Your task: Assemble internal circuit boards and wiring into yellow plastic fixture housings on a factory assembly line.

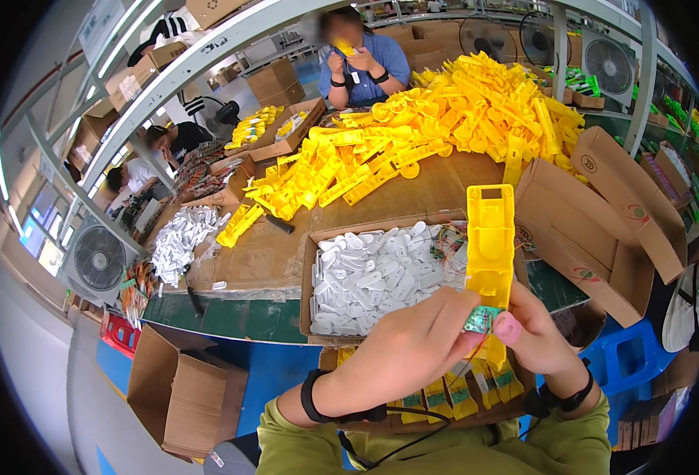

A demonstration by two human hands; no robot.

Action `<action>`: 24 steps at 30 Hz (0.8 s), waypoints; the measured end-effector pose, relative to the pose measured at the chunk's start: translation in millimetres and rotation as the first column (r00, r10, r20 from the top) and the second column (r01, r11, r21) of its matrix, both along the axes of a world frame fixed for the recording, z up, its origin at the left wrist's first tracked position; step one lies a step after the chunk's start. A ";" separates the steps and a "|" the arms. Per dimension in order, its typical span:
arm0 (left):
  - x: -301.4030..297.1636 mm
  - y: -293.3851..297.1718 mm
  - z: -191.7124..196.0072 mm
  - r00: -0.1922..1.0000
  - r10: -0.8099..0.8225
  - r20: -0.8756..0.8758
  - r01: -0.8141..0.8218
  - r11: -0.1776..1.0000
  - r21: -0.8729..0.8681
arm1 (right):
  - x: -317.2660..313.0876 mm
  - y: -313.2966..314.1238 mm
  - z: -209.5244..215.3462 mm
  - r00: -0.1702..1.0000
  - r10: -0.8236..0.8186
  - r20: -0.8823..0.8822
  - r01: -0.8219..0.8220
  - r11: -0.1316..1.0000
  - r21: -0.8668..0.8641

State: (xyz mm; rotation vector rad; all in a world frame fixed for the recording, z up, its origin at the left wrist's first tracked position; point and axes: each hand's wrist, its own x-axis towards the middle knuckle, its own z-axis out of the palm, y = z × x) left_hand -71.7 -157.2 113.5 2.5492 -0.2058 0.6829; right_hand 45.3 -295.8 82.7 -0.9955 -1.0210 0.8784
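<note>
My left hand (416, 344) is closed, its fingers pinching a small green circuit board (482, 319) with thin red wires. The board lies against the lower part of a long yellow plastic housing (489, 229), which stands nearly upright with its hollow, ribbed side showing. Around that housing my right hand (541, 336) is closed; its thumb has a pink cover and presses beside the board. Just beyond the hands is a carton (308, 277) of white oval plastic pieces (373, 273), with some thin wires (448, 241) at its right end. Below my wrists, several yellow housings (460, 396) lie in another box.
A large heap of yellow housings (476, 103) covers the far bench. White pieces (183, 237) are piled at the left. An open carton (579, 229) stands right, above a blue stool (630, 356). Another carton (183, 388) sits lower left. A co-worker (365, 63) sits opposite.
</note>
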 end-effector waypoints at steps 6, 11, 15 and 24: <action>-4.5 0.0 -2.2 0.999 -0.025 0.037 0.025 1.000 0.012 | -3.1 -0.5 -3.6 0.997 0.025 -0.067 -0.026 1.000 -0.004; -3.6 3.3 -8.4 0.999 -0.029 0.024 0.029 0.999 0.015 | -2.3 1.7 -5.4 0.999 0.028 -0.037 -0.030 0.997 -0.071; -3.8 6.1 -9.6 0.999 -0.041 -0.027 0.041 0.999 0.002 | -2.0 3.2 -7.6 0.997 0.039 -0.071 -0.045 0.994 -0.096; -4.2 -4.1 -9.8 0.985 0.095 0.143 -0.050 0.954 -0.295 | -2.3 3.5 -4.4 0.993 0.005 -0.121 0.003 0.998 0.067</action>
